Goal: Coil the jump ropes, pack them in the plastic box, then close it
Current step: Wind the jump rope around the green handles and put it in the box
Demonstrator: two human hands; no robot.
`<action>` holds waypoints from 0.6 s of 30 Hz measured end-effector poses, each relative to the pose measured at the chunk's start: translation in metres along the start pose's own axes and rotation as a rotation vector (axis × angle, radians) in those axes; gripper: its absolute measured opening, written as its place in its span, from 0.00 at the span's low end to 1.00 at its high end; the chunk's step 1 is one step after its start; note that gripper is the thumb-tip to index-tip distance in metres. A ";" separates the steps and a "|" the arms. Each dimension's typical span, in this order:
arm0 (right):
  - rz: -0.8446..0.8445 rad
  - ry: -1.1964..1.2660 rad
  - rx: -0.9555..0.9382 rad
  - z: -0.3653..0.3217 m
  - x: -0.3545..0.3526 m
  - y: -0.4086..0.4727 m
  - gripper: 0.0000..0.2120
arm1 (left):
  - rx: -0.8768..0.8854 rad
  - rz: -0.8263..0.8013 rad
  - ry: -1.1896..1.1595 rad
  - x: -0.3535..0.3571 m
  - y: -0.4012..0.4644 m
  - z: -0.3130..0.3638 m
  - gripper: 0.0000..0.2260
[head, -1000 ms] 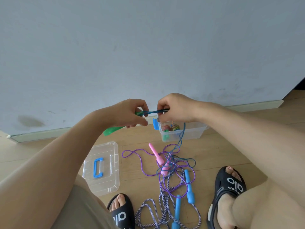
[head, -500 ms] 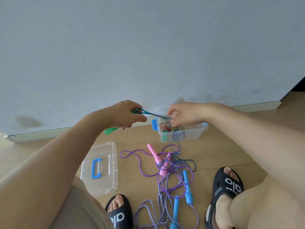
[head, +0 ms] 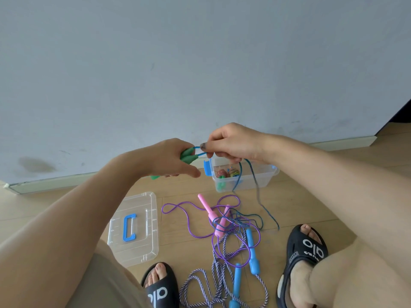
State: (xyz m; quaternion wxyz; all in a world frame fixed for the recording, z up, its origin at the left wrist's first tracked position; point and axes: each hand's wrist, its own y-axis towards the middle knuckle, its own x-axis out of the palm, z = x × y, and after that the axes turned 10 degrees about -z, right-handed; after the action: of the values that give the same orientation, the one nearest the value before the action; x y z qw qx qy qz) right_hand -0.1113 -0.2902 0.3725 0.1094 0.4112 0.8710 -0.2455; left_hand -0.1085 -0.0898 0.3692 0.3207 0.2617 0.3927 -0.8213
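Dangling from right hand (head: 233,143), blue rope (head: 255,185), green handles (head: 188,155) in left hand (head: 171,158).

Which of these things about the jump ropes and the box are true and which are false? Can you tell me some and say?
1. The left hand holds green handles. True.
2. The lid is on the plastic box. False: it lies on the floor apart from the box, which is open.
3. The right hand pinches the blue cord near the green handles. True.
4. The pink-handled rope is packed in the box. False: it lies loose on the floor.
5. The blue-handled rope lies on the floor between the feet. True.
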 end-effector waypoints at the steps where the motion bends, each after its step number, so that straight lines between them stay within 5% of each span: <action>1: 0.006 0.026 -0.003 0.000 -0.003 -0.001 0.13 | -0.006 0.015 -0.015 -0.001 0.000 -0.001 0.16; 18: 0.095 0.083 0.033 0.007 -0.011 0.004 0.16 | -0.021 0.228 0.172 -0.003 -0.003 -0.001 0.15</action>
State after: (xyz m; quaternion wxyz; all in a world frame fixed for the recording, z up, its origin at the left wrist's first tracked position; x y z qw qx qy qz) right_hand -0.1008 -0.2989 0.3698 0.0779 0.4639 0.8501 -0.2367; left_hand -0.1081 -0.0871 0.3724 0.3797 0.3708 0.3951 -0.7499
